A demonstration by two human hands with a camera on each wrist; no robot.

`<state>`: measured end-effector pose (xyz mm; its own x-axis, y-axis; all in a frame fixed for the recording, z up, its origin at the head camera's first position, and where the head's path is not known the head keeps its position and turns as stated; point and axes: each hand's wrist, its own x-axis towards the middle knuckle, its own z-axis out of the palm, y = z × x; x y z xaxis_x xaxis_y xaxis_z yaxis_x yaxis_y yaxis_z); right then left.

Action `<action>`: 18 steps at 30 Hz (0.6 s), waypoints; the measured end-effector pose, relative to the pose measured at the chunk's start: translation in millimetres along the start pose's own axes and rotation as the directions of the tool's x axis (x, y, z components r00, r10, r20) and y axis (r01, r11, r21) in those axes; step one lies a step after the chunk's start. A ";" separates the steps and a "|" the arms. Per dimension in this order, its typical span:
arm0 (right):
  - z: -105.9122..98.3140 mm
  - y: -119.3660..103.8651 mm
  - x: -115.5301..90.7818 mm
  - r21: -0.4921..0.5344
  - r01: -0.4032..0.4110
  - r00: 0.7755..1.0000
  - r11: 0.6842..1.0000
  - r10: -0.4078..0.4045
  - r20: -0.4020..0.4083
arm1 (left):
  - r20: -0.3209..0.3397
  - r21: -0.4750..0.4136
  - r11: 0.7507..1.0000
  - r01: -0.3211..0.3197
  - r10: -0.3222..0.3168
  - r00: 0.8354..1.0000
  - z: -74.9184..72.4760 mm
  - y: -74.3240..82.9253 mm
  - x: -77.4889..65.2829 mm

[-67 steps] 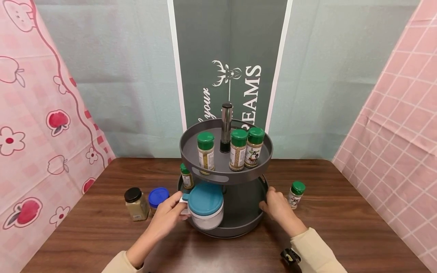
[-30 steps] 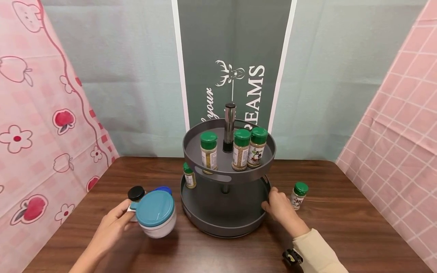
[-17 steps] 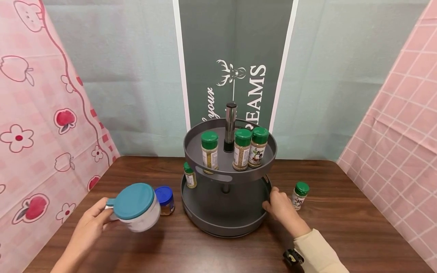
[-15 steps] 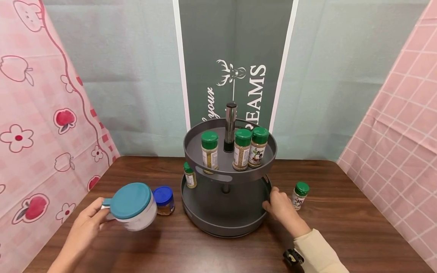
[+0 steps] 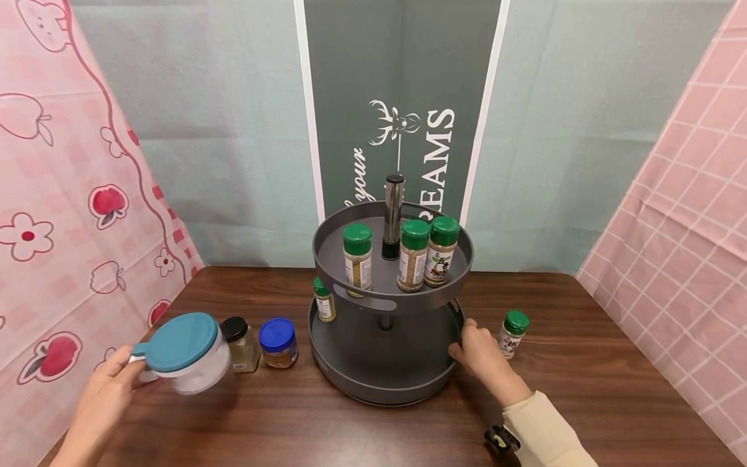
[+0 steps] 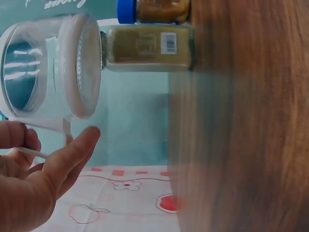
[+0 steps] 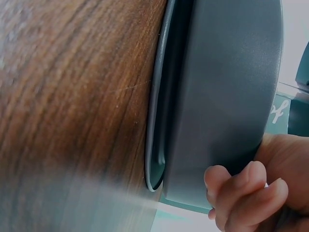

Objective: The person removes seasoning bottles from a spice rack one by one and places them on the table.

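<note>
My left hand (image 5: 107, 389) holds a clear seasoning jar (image 5: 183, 353) with a teal lid by its white side handle. In the left wrist view the jar's see-through base (image 6: 84, 67) hangs above the wooden table, apart from it. At the centre stands a dark grey two-tier turntable (image 5: 379, 387). My right hand (image 5: 484, 353) grips the rim of its lower tier on the right side; the right wrist view shows curled fingers (image 7: 251, 179) against the outer wall. Three green-capped spice bottles (image 5: 413, 256) stand on the upper tier, and a smaller green-capped bottle (image 5: 324, 301) on the lower.
Close to the right of the held jar stand a black-capped spice jar (image 5: 242, 347) and a blue-lidded jar (image 5: 278, 344) on the table (image 5: 327, 434). Another green-capped bottle (image 5: 512, 334) stands just beyond my right hand. Patterned cloths hang at the back and sides.
My left hand has carried the teal-lidded jar off the lower tier and leftward, past the blue-lidded and black-capped jars. The right hand stays at the turntable's rim.
</note>
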<state>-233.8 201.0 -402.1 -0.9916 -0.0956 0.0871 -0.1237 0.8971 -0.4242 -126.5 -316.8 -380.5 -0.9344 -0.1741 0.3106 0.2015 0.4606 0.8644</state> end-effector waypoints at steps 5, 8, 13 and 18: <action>-0.4 0.3 0.1 -0.008 -0.001 1.000 1.000 0.001 -0.002 | -0.100 0.023 0.998 0.055 -0.052 0.994 -0.3 -15.6 3.6; -0.1 0.5 -0.1 -0.007 0.000 1.000 1.000 0.000 -0.003 | -0.155 -0.027 0.995 0.101 -0.104 0.982 -0.9 -35.7 7.9; 0.4 0.7 -0.5 -0.001 -0.002 1.000 1.000 0.002 -0.001 | -0.227 -0.083 0.987 0.137 -0.152 0.962 -1.6 -62.9 15.0; 0.2 0.8 -0.2 -0.006 0.007 1.000 1.000 -0.007 -0.009 | -0.258 -0.081 0.976 0.201 -0.215 0.942 2.8 -62.4 17.2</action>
<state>-233.7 201.6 -402.6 -0.9903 -0.0985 0.0982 -0.1309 0.8991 -0.4178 -156.0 -346.2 -430.2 -0.8478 -0.4875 0.2087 0.0332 0.3441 0.9383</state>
